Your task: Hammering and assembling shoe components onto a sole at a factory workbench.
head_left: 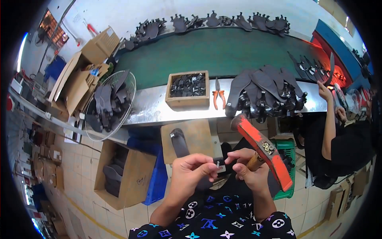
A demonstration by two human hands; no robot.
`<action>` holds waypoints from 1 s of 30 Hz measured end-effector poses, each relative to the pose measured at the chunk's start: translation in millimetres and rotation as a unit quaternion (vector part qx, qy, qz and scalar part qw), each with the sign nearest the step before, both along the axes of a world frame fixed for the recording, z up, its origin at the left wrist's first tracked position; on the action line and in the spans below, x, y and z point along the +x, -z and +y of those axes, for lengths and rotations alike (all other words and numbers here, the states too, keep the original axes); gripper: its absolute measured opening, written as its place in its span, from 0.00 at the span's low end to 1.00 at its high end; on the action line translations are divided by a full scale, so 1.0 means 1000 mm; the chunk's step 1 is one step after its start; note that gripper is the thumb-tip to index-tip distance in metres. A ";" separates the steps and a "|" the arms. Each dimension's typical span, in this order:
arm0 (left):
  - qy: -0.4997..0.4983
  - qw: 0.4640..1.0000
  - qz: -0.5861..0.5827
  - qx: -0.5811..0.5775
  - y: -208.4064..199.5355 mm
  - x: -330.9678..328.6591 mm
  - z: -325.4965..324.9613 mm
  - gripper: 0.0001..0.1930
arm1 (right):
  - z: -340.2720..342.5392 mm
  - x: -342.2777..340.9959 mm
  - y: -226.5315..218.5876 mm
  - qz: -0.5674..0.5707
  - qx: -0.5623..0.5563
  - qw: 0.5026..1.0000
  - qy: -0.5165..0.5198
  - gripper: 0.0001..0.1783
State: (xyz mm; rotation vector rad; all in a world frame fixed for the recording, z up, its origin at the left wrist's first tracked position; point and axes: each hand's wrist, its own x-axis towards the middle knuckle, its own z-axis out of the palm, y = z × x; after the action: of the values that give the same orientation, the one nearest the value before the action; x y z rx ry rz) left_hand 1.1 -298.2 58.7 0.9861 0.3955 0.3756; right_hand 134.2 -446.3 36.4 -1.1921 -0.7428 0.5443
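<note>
In front of my body, my left hand [194, 172] is closed, thumb and forefinger pinching a small black piece with a shiny metal pin [218, 162]. My right hand [253, 170] wraps round the wooden handle of a hammer [262, 148], whose red-painted head points up and away. The right forefinger and thumb are apart, close to the small piece; whether they touch it I cannot tell. Beyond the left hand, a dark shoe sole [179, 142] with a metal bit at its tip lies on a tan block [197, 133].
On the metal bench edge stand a wooden box [188, 103] of small black parts, orange-handled pliers [218, 96] and piled dark soles [264, 85]. Behind runs a green belt [199, 51]. A wire basket [131, 105] and a cardboard box [133, 175] are left; a co-worker's arm [328, 115] is right.
</note>
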 end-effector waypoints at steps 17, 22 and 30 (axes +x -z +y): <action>0.043 0.974 -0.030 -0.220 0.027 -0.031 0.000 0.06 | 0.032 -0.033 -0.002 0.053 -0.027 0.995 -0.080 0.15; 0.067 0.989 0.006 -0.130 0.039 -0.032 0.014 0.11 | 0.043 -0.038 0.015 0.119 0.029 0.990 -0.069 0.11; -0.270 0.682 0.119 0.669 0.088 -0.007 0.105 0.14 | 0.078 -0.014 0.029 0.059 -0.064 0.994 -0.063 0.10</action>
State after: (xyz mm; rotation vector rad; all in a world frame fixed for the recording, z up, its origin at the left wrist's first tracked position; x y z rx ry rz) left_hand -6.0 -192.8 -29.5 2.3991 0.6613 1.1771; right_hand 119.7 -368.2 7.2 -1.2257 -0.6934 0.7716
